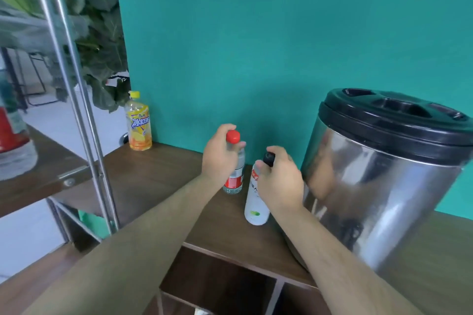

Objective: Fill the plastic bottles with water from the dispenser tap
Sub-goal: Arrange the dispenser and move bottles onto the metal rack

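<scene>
- Nearest the lens, the left forearm and the right forearm are stretched forward over the wooden counter.
- At far left, a yellow drink bottle is stood capped against the teal wall, well apart from both hands.
- The red-capped bottle is stood upright on the counter and gripped at the neck by the left hand, whose fingers are curled round it just under the cap.
- Just beside it, the white bottle is grasped near the top by the right hand, whose fingertips are closed about its black cap.
- At right, the steel dispenser is stood close to the white bottle; its tap is not shown.
- The task is judged barely begun: all three caps are on, so uncapping and filling are left.
- Open counter is left between the yellow and red-capped bottles. Leftward movement is bounded by the rack poles. The counter's front edge, with open cubbies below, lies near the white bottle.
</scene>
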The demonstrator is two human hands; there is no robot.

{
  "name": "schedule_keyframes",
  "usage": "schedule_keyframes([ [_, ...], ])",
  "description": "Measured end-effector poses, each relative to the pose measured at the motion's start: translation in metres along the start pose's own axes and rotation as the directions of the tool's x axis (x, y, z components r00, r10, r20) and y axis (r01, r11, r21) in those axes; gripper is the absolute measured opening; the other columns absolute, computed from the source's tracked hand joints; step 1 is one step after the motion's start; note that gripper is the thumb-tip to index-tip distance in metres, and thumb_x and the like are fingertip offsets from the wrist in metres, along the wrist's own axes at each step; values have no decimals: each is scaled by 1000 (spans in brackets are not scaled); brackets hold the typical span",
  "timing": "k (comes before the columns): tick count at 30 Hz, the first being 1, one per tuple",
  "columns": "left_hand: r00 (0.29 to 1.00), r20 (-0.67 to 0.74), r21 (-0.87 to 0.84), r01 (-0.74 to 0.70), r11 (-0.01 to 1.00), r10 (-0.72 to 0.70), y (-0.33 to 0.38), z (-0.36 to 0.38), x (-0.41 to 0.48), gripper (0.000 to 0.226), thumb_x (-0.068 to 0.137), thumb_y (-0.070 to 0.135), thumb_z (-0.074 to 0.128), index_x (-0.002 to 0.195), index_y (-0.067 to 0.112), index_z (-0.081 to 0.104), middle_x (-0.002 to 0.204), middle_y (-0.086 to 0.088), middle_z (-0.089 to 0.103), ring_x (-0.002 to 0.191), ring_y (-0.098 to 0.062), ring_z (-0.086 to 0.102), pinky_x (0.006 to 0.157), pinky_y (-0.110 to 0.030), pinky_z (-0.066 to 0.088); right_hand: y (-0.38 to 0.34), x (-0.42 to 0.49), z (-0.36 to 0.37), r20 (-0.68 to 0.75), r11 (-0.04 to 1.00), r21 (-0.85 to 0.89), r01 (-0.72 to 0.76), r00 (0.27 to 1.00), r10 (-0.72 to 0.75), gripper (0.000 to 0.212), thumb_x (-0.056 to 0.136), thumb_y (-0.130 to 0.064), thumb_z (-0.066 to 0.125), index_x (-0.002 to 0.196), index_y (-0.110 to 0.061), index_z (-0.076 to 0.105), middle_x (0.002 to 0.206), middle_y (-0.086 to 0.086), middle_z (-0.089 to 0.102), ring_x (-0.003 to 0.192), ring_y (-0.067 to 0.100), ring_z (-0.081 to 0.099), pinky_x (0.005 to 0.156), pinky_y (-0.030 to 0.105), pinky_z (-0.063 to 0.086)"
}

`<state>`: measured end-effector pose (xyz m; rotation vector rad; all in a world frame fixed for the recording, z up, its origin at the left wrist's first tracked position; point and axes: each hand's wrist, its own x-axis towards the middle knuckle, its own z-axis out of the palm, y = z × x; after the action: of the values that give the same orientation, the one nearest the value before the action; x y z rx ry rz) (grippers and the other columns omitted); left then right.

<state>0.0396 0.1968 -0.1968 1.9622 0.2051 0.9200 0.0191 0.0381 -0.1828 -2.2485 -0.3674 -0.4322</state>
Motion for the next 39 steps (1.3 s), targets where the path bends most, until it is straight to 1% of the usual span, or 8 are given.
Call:
schedule_keyframes([
  [2,1000,-18,30,-13,999,14,15,-26,-26,37,93,27,79,126,24,61,101,11,65,92,-10,58,85,-28,46,-10,-15,-12,17,998,17,56,998,-56,41,99,-26,68,138,-18,59,129,3,68,118,29,63,94,38,46],
  [7,999,34,154,4,988,-9,50,-119,-101,40,89,34,82,124,27,64,104,14,69,94,4,61,82,-8,45,-37,-62,-38,218,962,118,248,938,-268,35,95,-33,73,129,-28,65,120,-4,70,103,19,63,92,39,51],
  [15,983,-14,373,174,911,-182,69,-262,-211,38,86,25,84,120,25,68,105,13,70,95,-11,66,92,-34,53,-92,-146,-3,411,861,326,391,761,-501,35,95,-33,75,129,-26,67,120,-4,70,108,18,61,88,36,46],
  [21,932,-176,480,362,799,-317,42,-317,-238,35,85,24,86,113,34,67,109,10,70,104,-15,65,94,-30,50,-133,-195,60,454,776,372,509,629,-631,34,96,-32,75,127,-20,67,114,2,71,102,24,64,81,36,47],
  [25,904,-178,552,418,721,-388,14,-331,-240,33,87,26,85,110,32,62,112,8,67,106,-18,62,91,-31,48,-146,-216,105,496,743,327,584,563,-661,30,99,-28,72,125,-16,64,117,7,72,105,31,66,79,37,47],
  [30,881,-202,630,452,631,-429,-12,-340,-238,36,85,27,86,111,20,63,111,0,65,102,-24,60,91,-39,54,-150,-225,152,545,767,314,560,555,-628,30,100,-19,64,129,-9,63,121,13,68,109,32,63,78,29,36],
  [34,874,-233,647,466,603,-426,-28,-340,-236,34,86,28,84,109,21,59,111,1,63,98,-22,59,79,-30,46,-149,-223,177,558,779,299,551,561,-611,23,100,-16,62,122,-9,62,108,10,68,99,29,64,72,31,36],
  [39,858,-279,649,499,574,-431,-44,-340,-237,36,90,31,80,116,21,57,112,2,60,98,-21,57,79,-28,44,-145,-221,196,533,785,328,526,583,-613,24,101,-14,65,124,-9,62,116,11,71,107,28,65,79,26,39],
])
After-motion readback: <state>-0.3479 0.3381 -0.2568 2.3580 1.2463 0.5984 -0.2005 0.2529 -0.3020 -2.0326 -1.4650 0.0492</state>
